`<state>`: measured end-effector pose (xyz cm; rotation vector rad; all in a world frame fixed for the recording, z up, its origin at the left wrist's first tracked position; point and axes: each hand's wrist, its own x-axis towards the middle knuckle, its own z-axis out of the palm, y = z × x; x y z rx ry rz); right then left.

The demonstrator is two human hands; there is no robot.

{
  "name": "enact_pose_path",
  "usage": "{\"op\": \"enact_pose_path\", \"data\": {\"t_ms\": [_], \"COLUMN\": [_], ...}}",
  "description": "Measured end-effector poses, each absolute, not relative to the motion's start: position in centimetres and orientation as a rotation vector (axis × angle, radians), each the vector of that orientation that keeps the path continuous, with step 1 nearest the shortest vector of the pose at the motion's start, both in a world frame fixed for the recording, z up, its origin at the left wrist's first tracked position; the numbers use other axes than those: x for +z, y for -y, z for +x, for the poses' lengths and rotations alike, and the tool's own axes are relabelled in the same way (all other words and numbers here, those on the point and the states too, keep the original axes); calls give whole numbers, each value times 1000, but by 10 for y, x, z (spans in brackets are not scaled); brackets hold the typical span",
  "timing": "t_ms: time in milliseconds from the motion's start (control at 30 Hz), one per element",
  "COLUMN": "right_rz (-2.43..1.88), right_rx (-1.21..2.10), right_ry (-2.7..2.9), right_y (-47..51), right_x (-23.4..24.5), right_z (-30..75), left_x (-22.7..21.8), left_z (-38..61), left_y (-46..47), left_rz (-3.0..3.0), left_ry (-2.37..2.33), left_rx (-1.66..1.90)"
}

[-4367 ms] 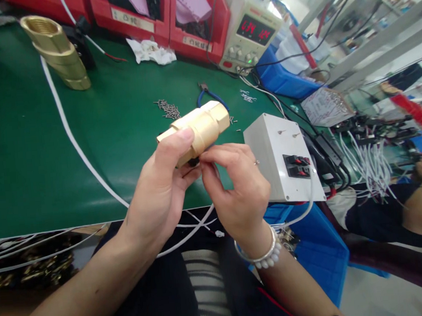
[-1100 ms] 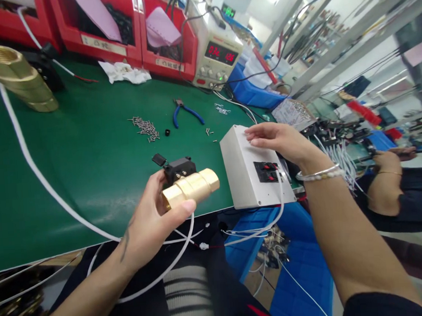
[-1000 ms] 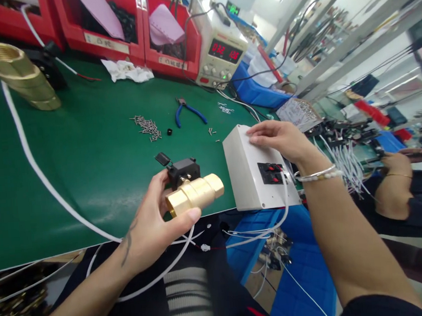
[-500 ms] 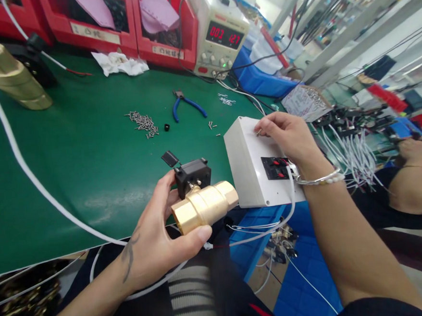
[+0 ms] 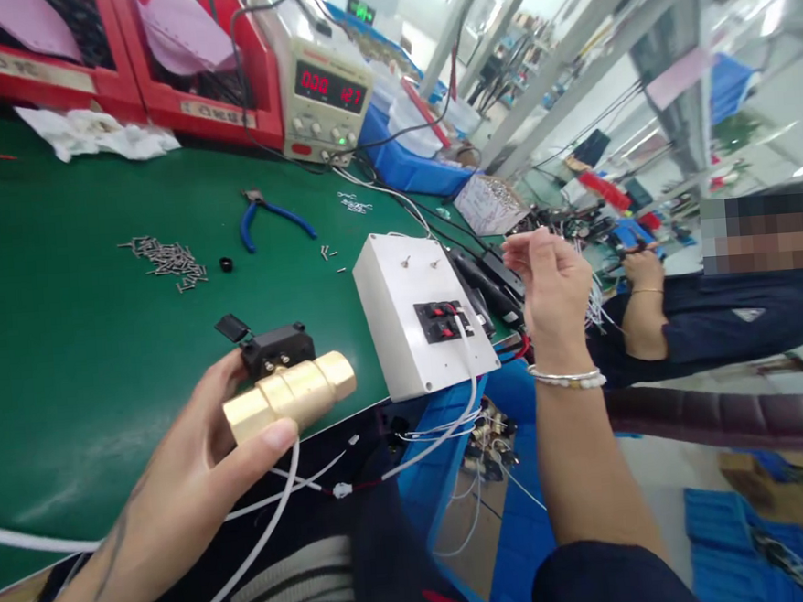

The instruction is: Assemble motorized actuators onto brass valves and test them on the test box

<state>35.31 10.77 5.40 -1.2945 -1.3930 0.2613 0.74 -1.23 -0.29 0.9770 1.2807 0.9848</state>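
Observation:
My left hand (image 5: 198, 444) is wrapped around a brass ball valve (image 5: 294, 396) with a black actuator housing (image 5: 277, 348) on top. The housing's small black flap (image 5: 232, 328) stands raised, and a white cable hangs below the valve. My right hand (image 5: 553, 286) is in the air to the right of a white switch box (image 5: 404, 337), its fingers loosely bent and nothing visible in them. Two toggle switches (image 5: 405, 262) stick up from the box. A white cable (image 5: 473, 369) runs from its black-and-red terminal block (image 5: 440, 321) to a white connector (image 5: 342, 490) beneath my left hand.
Blue-handled cutters (image 5: 278, 213), a pile of screws (image 5: 169, 260) and a black ring (image 5: 227, 264) lie on the green mat (image 5: 103, 358). A power supply (image 5: 325, 95) and red bins (image 5: 202, 113) line the back. At right sits another person (image 5: 719, 315); blue crates stand below.
My right hand has left the switch on the white box and moved right, away from it. The view has turned right. The power supply's left reading has dropped to zeros.

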Motion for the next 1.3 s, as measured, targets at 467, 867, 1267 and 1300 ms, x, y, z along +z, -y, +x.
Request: {"op": "enact_pose_path", "data": {"t_ms": [467,867,1267,1300], "right_rz": [-1389,-1097,-787,-846], "right_rx": [523,479,-502,-363], "right_ry": [701,743,1143,1191], "right_y": [-34,-67,-122,-123], "right_x": [-52,-4,178,175], "right_z": [408,435,418,421], "left_x": [11,13,12,11], "left_z": [12,9,8,8], "left_y": [15,12,12,12], "left_rz": [878,983,1046,1091], "left_ry": [-1253,-1253,-1232,-1238], "left_rx": [938,948,954,967]}}
